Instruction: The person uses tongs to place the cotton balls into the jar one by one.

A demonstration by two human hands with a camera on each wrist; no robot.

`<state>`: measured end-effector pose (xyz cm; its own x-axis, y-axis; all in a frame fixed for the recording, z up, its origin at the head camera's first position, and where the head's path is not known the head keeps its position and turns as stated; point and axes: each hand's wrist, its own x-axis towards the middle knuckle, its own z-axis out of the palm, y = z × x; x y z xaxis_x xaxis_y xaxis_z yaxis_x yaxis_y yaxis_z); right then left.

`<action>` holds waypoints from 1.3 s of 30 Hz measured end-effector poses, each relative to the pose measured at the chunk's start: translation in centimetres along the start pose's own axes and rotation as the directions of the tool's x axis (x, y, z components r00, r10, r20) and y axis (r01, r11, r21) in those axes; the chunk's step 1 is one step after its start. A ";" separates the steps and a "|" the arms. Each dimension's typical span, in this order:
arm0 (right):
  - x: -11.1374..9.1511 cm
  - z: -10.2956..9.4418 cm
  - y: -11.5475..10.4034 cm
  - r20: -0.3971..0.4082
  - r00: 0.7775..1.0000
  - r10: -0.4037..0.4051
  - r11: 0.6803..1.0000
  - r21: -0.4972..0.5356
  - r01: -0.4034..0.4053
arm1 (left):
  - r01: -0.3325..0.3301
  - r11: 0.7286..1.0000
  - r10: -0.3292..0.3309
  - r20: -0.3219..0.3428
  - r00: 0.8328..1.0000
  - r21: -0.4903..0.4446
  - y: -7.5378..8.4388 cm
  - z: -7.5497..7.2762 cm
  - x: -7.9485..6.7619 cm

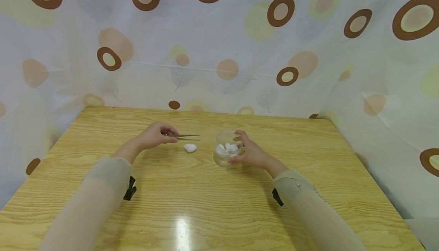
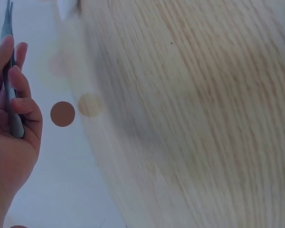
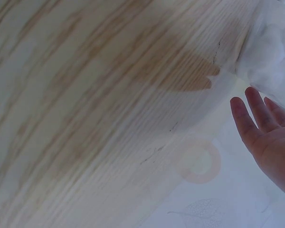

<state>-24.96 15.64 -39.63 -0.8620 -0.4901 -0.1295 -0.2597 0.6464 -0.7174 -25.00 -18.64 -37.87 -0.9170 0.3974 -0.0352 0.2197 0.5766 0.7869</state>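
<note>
My left hand (image 1: 155, 135) holds a pair of metal tweezers (image 2: 15, 118), whose two tips point right and stand slightly apart. Between the tips there is nothing. Just below them in the head view, a white cotton ball (image 1: 190, 148) lies on the table. A clear glass jar (image 1: 220, 161) stands to the right of it, with several cotton balls (image 1: 228, 147) inside. Around the jar's right side my right hand (image 1: 253, 153) grips it, thumb at the near side and fingers at the far side. In the right wrist view part of the jar (image 3: 270, 57) shows at the upper right.
Everything stands on a wood-grain table (image 1: 192, 201). A pale curtain (image 1: 205, 29) with brown rings and coloured dots hangs behind the table and along its sides.
</note>
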 end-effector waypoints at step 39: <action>0.1 -0.1 0.1 0.007 1.000 0.003 1.000 0.029 -0.004 | 0.065 0.980 -0.067 0.007 0.998 0.188 -2.5 0.4 -1.2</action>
<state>-25.09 15.71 -39.67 -0.8598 -0.4919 -0.1368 -0.2440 0.6312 -0.7363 -24.29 -20.26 -40.07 -0.9273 0.3627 -0.0920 0.2187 0.7249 0.6532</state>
